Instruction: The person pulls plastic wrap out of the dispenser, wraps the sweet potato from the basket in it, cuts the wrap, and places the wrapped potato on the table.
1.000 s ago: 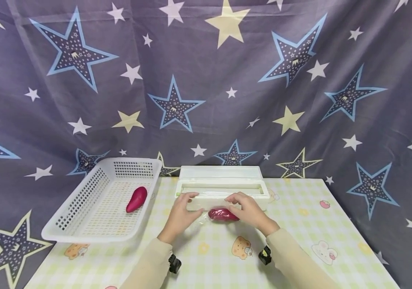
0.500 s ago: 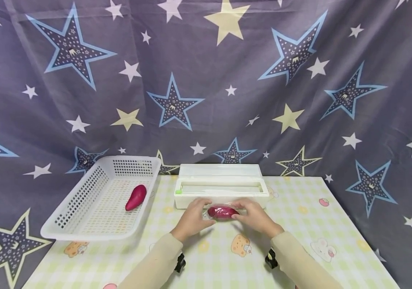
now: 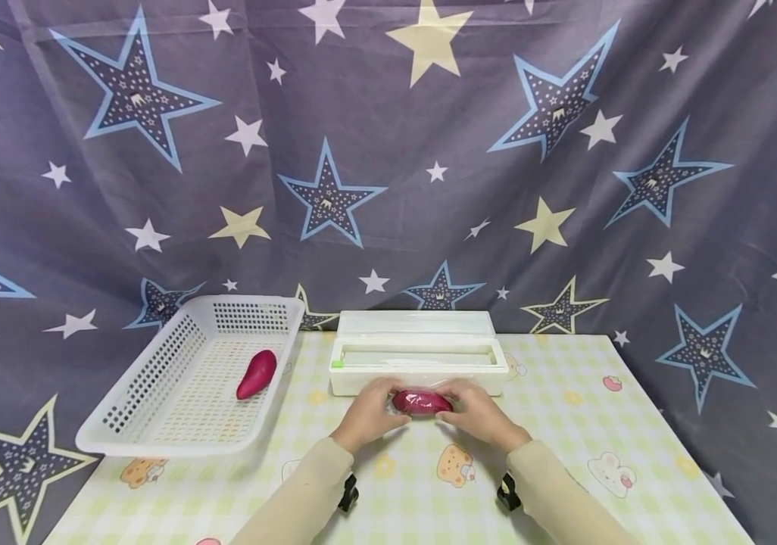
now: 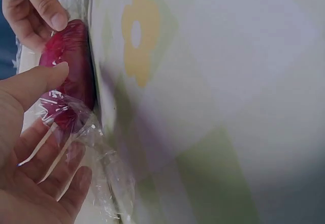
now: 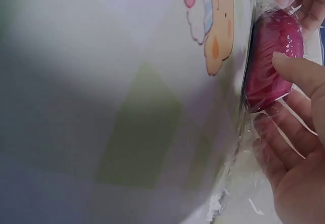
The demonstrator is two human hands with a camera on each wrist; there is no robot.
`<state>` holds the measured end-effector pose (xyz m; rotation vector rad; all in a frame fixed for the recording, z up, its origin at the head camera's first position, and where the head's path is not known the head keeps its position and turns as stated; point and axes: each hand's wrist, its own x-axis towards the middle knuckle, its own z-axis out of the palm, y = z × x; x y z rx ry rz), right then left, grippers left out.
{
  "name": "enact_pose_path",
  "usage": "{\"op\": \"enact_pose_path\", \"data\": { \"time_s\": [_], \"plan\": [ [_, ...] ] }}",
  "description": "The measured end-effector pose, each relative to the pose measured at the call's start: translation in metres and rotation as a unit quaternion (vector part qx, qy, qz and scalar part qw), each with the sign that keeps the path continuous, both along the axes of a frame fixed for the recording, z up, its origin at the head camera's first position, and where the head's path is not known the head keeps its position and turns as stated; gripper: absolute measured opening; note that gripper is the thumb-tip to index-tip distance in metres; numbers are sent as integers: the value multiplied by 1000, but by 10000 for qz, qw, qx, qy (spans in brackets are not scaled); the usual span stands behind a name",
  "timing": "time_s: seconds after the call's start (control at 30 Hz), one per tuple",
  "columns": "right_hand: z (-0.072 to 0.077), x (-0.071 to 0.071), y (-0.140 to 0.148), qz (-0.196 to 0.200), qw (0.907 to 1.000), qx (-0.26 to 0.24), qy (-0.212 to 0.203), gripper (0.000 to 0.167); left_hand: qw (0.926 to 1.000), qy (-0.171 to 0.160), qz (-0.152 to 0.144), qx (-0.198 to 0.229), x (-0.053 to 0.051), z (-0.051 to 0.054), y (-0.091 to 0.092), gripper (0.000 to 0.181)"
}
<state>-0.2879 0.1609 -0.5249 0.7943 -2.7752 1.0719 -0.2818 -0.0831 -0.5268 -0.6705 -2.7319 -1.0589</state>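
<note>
A magenta sweet potato, smooth and covered in clear plastic wrap, lies across the middle of the table. My left hand holds its left end, the thumb on its near side and the fingers spread behind and below. At the other end my right hand grips it in the same way. Loose crinkled plastic wrap trails past the left fingers in the left wrist view. Both thumbs press on the wrapped skin, as the right wrist view shows for the sweet potato. Its underside is hidden.
Right behind the hands stands a white cling-film box, lid up, with a green slider at its left. A white slotted basket at the left holds an unwrapped magenta sweet potato. A starry curtain hangs behind the checked tablecloth.
My left hand has come right and toward me from the box's front edge, onto the sweet potato's left end. My right hand has come lower, onto its right end. The green slider now shows.
</note>
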Motion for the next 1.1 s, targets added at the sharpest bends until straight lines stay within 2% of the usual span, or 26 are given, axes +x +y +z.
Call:
{"op": "enact_pose_path", "data": {
  "time_s": [0.1, 0.23, 0.47, 0.6, 0.73, 1.1],
  "plan": [
    [-2, 0, -2, 20, 10000, -16, 31, 37, 9998, -23, -84, 158, -1, -3, 1, 45],
    [-4, 1, -4, 74, 9999, -98, 50, 34, 9996, -181, -54, 230, -1, -5, 1, 41],
    [-2, 5, -2, 92, 9997, -93, -225, 32, 9977, -587, 93, 323, 4, -5, 0, 40],
    [0, 7, 1, 141, 9993, -70, -332, 32, 9979, -577, 67, 279, 7, -6, 0, 41],
    [1, 8, 5, 221, 9994, 16, -259, 32, 9985, -492, 39, 230, 10, -7, 0, 38],
    [-1, 11, 11, 321, 9988, 27, -376, 32, 9973, -709, 11, 191, 17, -4, 1, 36]
  ]
}}
